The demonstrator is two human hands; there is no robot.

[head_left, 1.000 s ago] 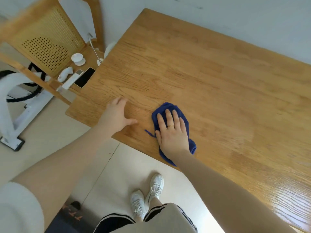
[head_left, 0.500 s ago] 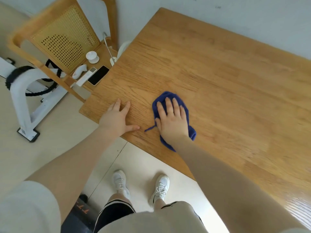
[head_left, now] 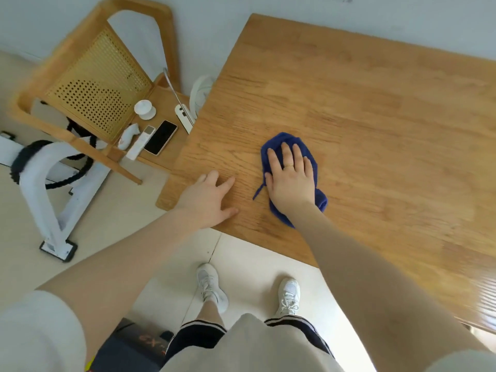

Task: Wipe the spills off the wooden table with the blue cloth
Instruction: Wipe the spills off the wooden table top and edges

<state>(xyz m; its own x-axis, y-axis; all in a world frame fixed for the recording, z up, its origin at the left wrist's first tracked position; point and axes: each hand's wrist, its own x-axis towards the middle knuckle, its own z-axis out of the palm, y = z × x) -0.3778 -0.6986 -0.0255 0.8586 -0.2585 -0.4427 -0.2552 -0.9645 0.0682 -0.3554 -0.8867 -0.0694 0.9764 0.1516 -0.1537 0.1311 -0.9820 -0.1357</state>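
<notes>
The blue cloth (head_left: 308, 154) lies bunched on the wooden table (head_left: 375, 116) near its front left corner. My right hand (head_left: 291, 178) presses flat on top of the cloth, fingers spread, a ring on one finger. A loose blue thread trails from the cloth toward my left hand. My left hand (head_left: 209, 202) rests palm down on the table edge to the left of the cloth, holding nothing. No spill is visible on the wood around the cloth.
A wooden chair (head_left: 88, 84) with a cane back stands left of the table, its seat carrying a phone (head_left: 161, 137), a white remote (head_left: 141, 142), a small white cup (head_left: 145, 108) and a power strip (head_left: 183, 118). A white exercise frame (head_left: 53, 189) stands on the floor.
The view has shifted, so table and chair sit further right in frame. My right hand and the cloth slid slightly away from me. My left hand stays braced on the table edge.
</notes>
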